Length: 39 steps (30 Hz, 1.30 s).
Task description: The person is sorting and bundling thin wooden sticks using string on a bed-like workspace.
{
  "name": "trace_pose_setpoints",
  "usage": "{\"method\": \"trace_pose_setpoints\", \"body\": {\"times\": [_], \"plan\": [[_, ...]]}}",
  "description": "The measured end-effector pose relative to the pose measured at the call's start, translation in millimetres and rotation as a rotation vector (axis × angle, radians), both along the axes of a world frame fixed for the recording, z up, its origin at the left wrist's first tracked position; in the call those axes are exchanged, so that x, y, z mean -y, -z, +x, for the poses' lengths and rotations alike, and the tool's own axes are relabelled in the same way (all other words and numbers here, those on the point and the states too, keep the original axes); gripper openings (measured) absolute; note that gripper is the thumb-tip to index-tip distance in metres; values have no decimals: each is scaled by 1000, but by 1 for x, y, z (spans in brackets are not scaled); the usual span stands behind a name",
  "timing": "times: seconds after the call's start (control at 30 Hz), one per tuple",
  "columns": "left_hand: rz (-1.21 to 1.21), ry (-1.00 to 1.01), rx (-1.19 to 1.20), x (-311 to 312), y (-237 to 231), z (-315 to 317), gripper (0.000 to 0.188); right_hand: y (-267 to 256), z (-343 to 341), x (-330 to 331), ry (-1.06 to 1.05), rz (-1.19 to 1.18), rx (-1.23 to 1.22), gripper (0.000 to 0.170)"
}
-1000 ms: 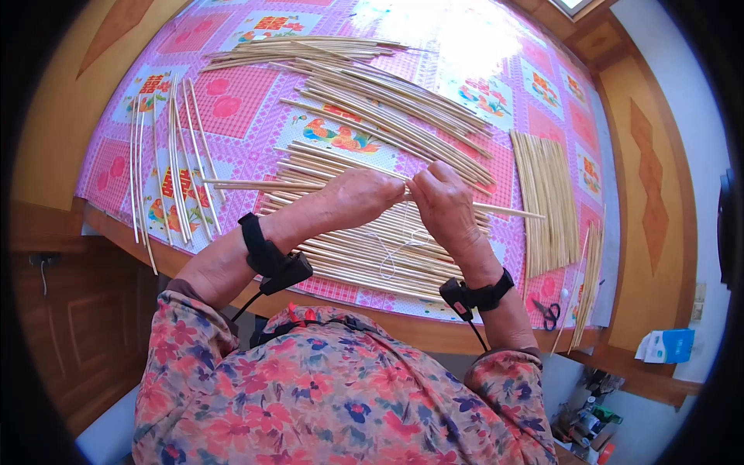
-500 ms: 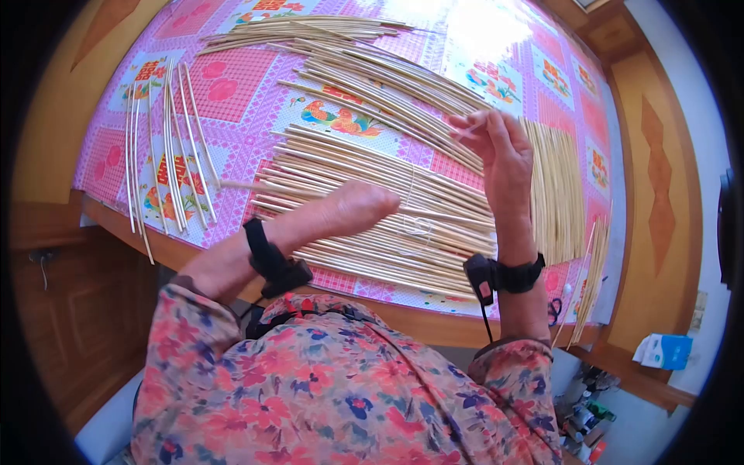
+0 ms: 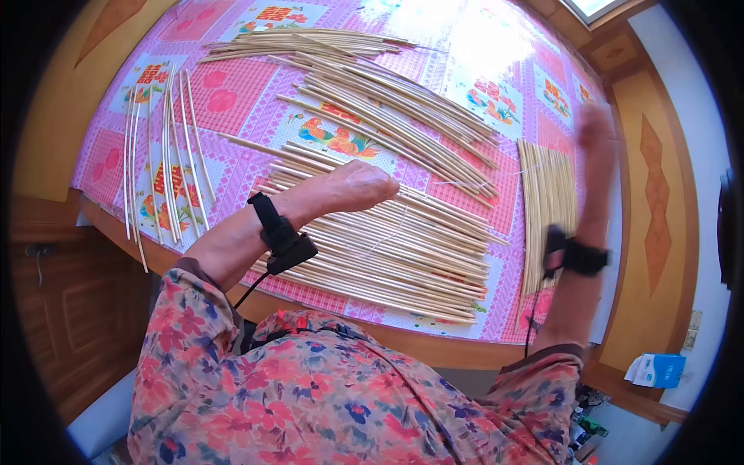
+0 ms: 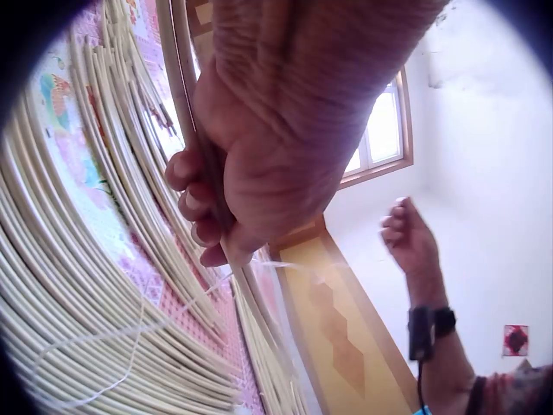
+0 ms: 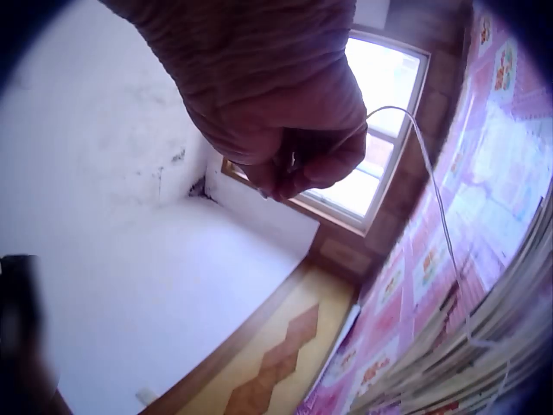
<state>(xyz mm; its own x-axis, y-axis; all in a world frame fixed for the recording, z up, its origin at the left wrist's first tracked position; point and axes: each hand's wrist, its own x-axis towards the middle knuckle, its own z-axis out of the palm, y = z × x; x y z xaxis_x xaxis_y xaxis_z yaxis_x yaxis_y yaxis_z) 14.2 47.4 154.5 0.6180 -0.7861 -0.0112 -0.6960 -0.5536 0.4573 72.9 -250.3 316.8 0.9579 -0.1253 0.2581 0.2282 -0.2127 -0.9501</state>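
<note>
My left hand [image 3: 353,186] is over the row of thin sticks [image 3: 387,271] lying side by side on the table. In the left wrist view its fingers curl round a pair of sticks [image 4: 179,69], and a white string [image 4: 275,264] runs out by the thumb. Further string lies across the row. Off to the right, my right hand [image 3: 597,132] is raised and blurred in the head view. From its own wrist camera, the thumb and fingers pinch the string [image 5: 437,194], which arcs from them down to the sticks.
Loose sticks [image 3: 395,101] lie in piles beyond the row, with several more [image 3: 174,155] at the left. A flat bundle of sticks [image 3: 549,201] is at the right, near the patterned tablecloth's [image 3: 240,101] edge. A wooden panel [image 3: 655,201] stands beyond it.
My right hand has left the left hand's side and swung out to the right with the string. The left hand stays nearly in place; the left end of its sticks has risen.
</note>
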Motion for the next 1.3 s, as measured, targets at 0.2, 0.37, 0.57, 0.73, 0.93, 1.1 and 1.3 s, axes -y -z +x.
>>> {"method": "trace_pose_setpoints", "body": {"times": [0.2, 0.37, 0.57, 0.73, 0.93, 1.1, 1.3], "plan": [[-10, -15, -12, 8, -5, 15, 17, 150, -39, -77, -524, -240, -235, 7], [-22, -2, 6, 13, 4, 24, 15, 174, -35, -82, -593, -374, -250, 11], [27, 9, -19, 16, 5, 35, 16, 182, -30, -79, -652, -482, -185, 12], [-22, -31, -7, 22, 13, 44, 17, 181, -23, -79, -581, -594, -30, 10], [-43, -90, -185, 19, 31, 58, 20, 191, 11, -50, -186, -315, -17, 8], [-11, -37, -102, 25, 59, 64, 17, 165, 38, -43, -71, -102, -87, 15], [-20, -56, -131, 25, 79, 69, 16, 142, 79, 0, 183, 209, 134, 14]]}}
